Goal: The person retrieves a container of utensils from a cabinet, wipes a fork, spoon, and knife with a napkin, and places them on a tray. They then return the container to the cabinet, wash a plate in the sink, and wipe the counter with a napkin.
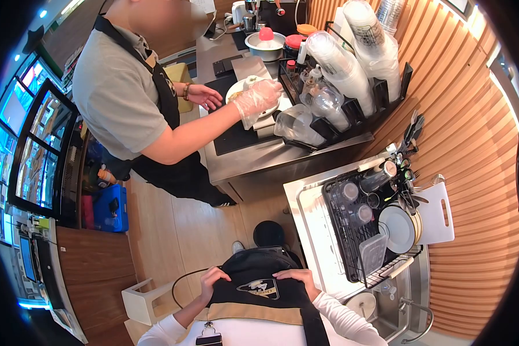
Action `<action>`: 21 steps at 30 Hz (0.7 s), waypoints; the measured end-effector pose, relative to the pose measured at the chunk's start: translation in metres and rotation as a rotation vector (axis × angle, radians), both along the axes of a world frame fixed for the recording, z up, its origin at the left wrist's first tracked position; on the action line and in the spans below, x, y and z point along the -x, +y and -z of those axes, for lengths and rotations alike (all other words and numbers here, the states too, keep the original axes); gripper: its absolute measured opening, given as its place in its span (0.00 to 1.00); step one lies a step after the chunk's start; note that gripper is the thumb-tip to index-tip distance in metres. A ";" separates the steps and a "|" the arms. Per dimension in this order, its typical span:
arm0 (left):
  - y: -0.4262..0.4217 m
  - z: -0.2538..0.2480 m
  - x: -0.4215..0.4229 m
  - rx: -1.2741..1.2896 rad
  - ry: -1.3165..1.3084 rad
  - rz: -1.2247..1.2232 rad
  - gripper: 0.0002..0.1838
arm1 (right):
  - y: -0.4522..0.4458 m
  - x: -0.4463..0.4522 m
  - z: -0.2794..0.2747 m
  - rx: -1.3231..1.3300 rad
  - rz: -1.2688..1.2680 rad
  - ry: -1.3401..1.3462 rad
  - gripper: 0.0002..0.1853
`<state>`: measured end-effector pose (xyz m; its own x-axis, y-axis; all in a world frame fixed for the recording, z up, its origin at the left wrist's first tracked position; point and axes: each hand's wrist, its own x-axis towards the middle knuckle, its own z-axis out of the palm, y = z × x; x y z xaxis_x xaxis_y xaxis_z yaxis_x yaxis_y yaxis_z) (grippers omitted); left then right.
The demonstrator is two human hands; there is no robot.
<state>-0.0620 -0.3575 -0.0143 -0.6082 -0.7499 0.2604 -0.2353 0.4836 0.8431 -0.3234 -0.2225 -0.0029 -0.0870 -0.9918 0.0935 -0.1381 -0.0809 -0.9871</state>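
Note:
I wear a black apron (232,295) with a tan band and a printed logo patch on its chest. At the apron's left side my left hand (213,279) is closed, its bent fingers pinching the cloth. My right hand (301,279) grips the opposite side, near the patch, with its fingertips on the fabric; the thumb is not clearly seen. A black binder clip (209,339) hangs at the bottom of the view, below the tan band.
A co-worker in a black apron (164,95) reaches a gloved hand (258,99) over a plate (236,87) on the steel counter (254,164). Stacked plastic cups (343,69) stand behind. Right: a dish rack (352,254) beside a sink (395,311). A white stool-like frame (141,303) stands left.

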 end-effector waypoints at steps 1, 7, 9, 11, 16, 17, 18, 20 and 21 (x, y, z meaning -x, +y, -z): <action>0.000 0.000 0.000 0.004 -0.001 0.000 0.05 | 0.000 0.000 0.000 0.005 -0.001 0.004 0.14; 0.001 -0.002 0.001 -0.002 -0.007 -0.005 0.04 | 0.001 0.000 -0.001 -0.016 0.001 -0.019 0.14; 0.001 -0.001 0.001 -0.006 -0.007 -0.006 0.04 | 0.001 0.000 -0.002 -0.007 -0.002 -0.003 0.14; 0.001 0.001 0.000 -0.005 -0.007 -0.006 0.04 | 0.001 0.000 -0.001 -0.001 -0.003 -0.001 0.14; 0.001 0.001 -0.001 0.004 -0.004 -0.003 0.05 | 0.001 0.000 0.002 0.002 -0.002 -0.011 0.14; 0.001 0.001 -0.001 0.004 -0.005 -0.002 0.05 | 0.001 0.000 0.000 0.004 -0.001 -0.001 0.13; 0.001 0.000 -0.001 0.004 -0.007 -0.001 0.05 | 0.000 0.000 -0.003 0.007 0.001 0.009 0.12; 0.001 0.001 -0.002 0.003 -0.009 0.004 0.05 | 0.000 0.000 -0.005 0.000 0.004 0.014 0.12; 0.000 0.002 -0.003 0.002 -0.008 0.008 0.05 | 0.000 -0.001 -0.004 -0.010 0.004 0.009 0.12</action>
<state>-0.0593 -0.3571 -0.0166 -0.6160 -0.7446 0.2572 -0.2385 0.4874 0.8400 -0.3229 -0.2224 0.0014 -0.0903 -0.9923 0.0846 -0.1469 -0.0708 -0.9866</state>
